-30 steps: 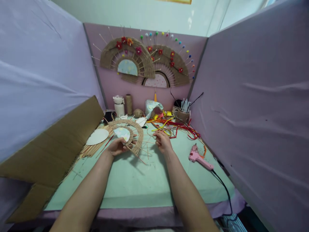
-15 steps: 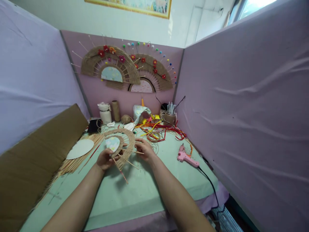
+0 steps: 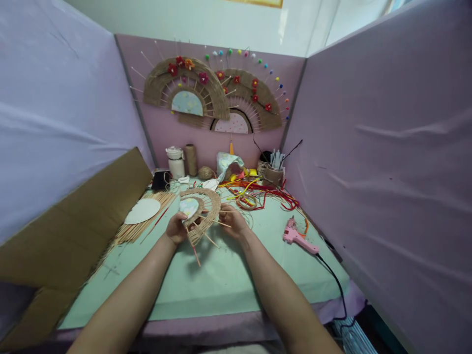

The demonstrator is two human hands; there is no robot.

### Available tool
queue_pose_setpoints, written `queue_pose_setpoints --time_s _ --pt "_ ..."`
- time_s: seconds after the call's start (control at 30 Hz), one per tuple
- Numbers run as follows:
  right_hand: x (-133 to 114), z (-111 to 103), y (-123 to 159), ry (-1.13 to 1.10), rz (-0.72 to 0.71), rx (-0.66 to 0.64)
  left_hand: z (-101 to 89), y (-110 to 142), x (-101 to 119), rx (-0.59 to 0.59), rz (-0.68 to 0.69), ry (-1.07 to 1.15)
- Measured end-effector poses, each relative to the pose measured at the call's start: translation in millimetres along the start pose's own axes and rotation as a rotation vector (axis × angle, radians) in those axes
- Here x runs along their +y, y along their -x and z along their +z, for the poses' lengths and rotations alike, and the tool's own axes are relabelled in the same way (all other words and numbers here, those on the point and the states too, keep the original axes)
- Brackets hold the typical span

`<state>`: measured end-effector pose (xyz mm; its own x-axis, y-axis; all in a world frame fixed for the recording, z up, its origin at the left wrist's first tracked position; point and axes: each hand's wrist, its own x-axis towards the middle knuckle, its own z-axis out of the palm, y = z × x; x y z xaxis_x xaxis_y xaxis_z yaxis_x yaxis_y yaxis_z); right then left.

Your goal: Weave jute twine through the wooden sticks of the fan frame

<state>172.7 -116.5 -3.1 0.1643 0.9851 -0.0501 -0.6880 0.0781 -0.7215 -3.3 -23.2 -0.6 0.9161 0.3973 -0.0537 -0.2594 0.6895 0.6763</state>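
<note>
A half-round fan [image 3: 213, 212] of tan twine woven over thin sticks is held up over the table, tilted, with a pale patterned half-disc at its core. My left hand [image 3: 177, 229] is closed on its lower left side, thumb on the half-disc and fingers behind. At the outer rim, my right hand [image 3: 233, 220] has its fingers bent in among the protruding sticks; whatever they pinch is hidden. One stick [image 3: 196, 255] at the lower end has a reddish part. Loose loops of thin twine lie behind my right wrist.
A pink glue gun [image 3: 299, 238] with a black cord lies at right. Sticks and a white oval [image 3: 142, 211] are at left beside a cardboard sheet [image 3: 84, 221]. Red and yellow strands, a twine ball [image 3: 205, 172] and a jar [image 3: 176, 163] are behind. Two decorated fans hang on the back panel.
The view has shifted, so the whole scene sits farther right and slightly higher. Both hands keep their places on the woven fan, which looks much the same.
</note>
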Motion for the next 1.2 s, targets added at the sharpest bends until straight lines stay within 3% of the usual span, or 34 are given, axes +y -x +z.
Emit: queue_pose_setpoints --time_s 0.2,0.37,0.67,0.8,0.97,1.07,1.2 --pt "-6.4 9.7 11.1 0.026 0.031 -0.009 -1.5 -2.1 0.8 0.031 -0.024 -0.004" --pt "-11.4 8.4 15.9 -0.055 0.112 -0.089 4.1 -7.1 1.3 0.135 -0.021 0.041" --pt "3.1 5.7 9.1 0.059 0.175 0.026 10.1 -12.9 -9.4 0.162 -0.122 -0.021" --pt "1.4 -1.2 1.9 0.045 0.008 0.195 11.4 -11.4 -4.1 0.192 -0.178 -0.142" --pt "-13.1 -10.7 -0.3 0.095 -0.264 0.411 12.4 5.7 12.0 0.046 -0.311 -0.503" --pt "-16.9 -11.7 1.2 0.120 -0.300 0.441 17.4 10.9 13.9 -0.010 -0.267 -0.683" --pt "-15.2 -10.4 2.3 0.159 -0.266 0.437 20.2 7.5 10.2 -0.009 -0.233 -0.715"
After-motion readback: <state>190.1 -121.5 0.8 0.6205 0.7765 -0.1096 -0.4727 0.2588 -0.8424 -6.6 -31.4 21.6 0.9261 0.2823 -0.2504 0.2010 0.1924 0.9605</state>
